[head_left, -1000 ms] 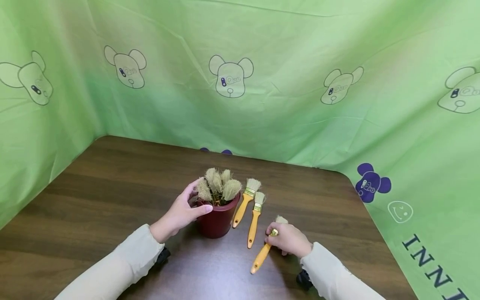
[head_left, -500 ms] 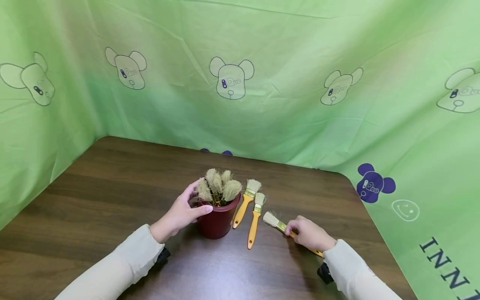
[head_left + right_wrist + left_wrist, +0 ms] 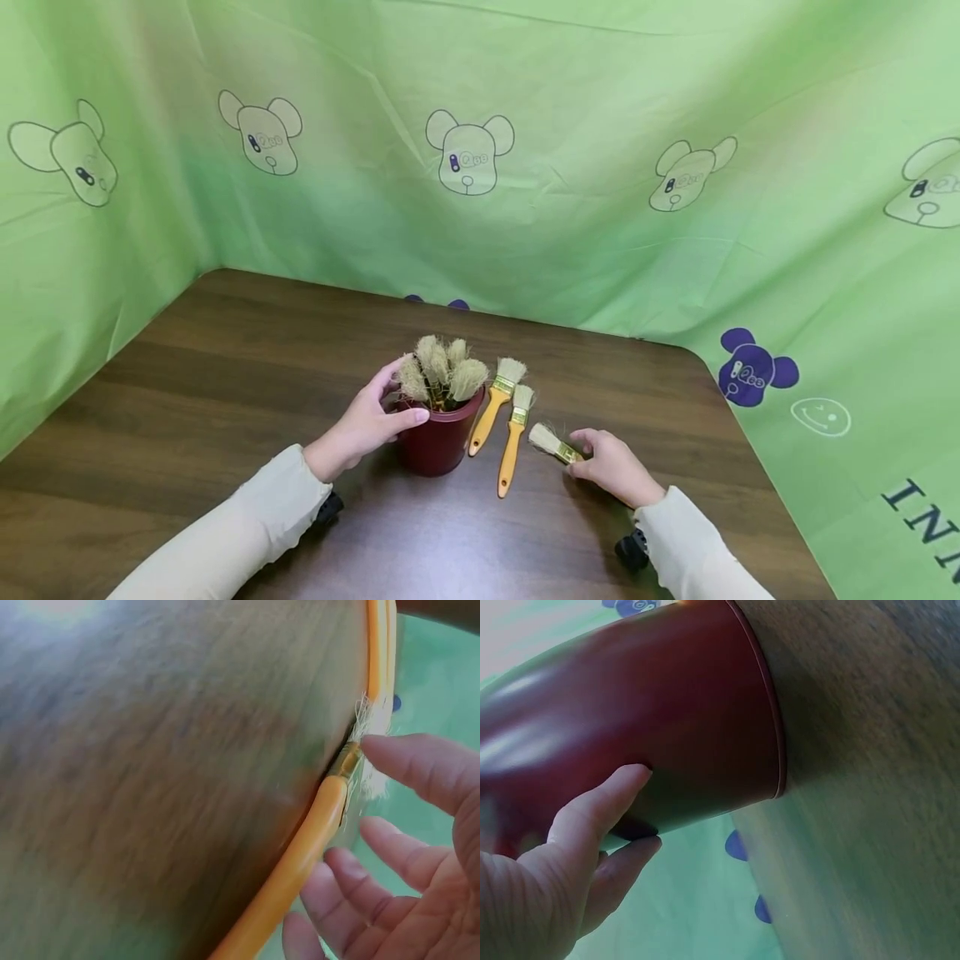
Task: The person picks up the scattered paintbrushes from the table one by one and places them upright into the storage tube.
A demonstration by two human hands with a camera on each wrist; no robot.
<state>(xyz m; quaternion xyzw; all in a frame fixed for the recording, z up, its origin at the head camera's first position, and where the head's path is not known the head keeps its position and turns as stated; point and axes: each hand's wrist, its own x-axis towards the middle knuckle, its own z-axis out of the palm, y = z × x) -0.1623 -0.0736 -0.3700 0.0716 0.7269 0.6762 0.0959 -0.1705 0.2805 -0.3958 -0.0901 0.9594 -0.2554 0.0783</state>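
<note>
My left hand (image 3: 369, 427) holds a dark red pot (image 3: 435, 448) standing on the table, thumb at the front of the rim. Fluffy beige tufts (image 3: 442, 368) rise from its mouth. In the left wrist view, fingers (image 3: 600, 806) lie against the pot's smooth side. My right hand (image 3: 618, 472) is over a paintbrush (image 3: 546, 439) lying on the table, its pale bristles pointing left and away. The right wrist view shows the thumb right at the brass ferrule (image 3: 345, 760) while the other fingers spread loosely beside the orange handle (image 3: 281, 889).
Two more orange-handled paintbrushes, a wider one (image 3: 497, 406) and a narrower one (image 3: 513, 442), lie side by side just right of the pot. A green printed curtain (image 3: 480, 225) surrounds the back and sides of the brown wooden table (image 3: 262, 350).
The right hand has turned the paintbrush and laid it further right, bristles now pointing left, and its fingers have loosened from the handle. The left hand has stayed on the pot.
</note>
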